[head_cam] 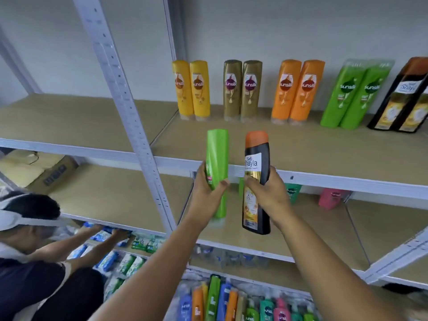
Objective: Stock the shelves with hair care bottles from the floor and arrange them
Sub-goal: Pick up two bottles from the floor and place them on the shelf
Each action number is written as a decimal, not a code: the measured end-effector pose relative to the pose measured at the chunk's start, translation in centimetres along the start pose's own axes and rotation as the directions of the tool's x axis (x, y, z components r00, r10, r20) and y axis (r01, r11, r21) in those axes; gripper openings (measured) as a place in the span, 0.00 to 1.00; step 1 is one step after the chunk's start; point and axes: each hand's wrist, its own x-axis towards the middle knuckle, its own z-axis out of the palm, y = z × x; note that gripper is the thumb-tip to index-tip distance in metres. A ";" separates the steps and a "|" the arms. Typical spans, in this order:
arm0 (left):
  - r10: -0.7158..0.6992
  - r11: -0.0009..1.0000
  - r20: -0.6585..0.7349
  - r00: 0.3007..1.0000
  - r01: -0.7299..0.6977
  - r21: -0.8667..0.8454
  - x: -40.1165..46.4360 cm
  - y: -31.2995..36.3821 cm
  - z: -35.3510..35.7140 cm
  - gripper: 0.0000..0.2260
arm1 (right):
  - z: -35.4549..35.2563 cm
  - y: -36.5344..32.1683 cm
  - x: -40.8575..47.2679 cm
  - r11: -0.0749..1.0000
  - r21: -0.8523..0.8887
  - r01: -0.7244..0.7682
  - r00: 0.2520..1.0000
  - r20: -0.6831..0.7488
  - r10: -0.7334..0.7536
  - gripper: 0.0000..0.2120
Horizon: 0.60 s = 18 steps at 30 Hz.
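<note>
A white metal shelf rack carries pairs of bottles on its upper shelf: yellow, olive, orange, green and black. Before its front edge, the right hand curls its fingers round an upright black bottle with an orange cap, and the left hand grips a green bottle. More bottles lie on the floor below.

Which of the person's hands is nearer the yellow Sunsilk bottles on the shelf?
Left. The left hand is below them, slightly right; the right hand is farther right of the yellow Sunsilk bottles.
</note>
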 end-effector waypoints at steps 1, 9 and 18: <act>0.027 1.000 -0.014 1.000 -0.027 0.006 1.1 0.3 -0.6 0.20 | 0.7 -0.8 0.9 1.000 0.004 0.019 1.000 -0.011 -0.019 0.13; 0.155 0.982 -0.141 0.978 -0.138 0.126 10.3 3.0 -4.9 0.31 | 5.4 -7.0 9.3 0.982 0.050 0.183 0.983 -0.006 -0.183 0.15; 0.231 0.968 -0.219 0.948 -0.200 0.154 17.3 3.4 -8.7 0.24 | 10.4 -8.7 15.7 0.962 0.070 0.264 0.958 0.099 -0.270 0.20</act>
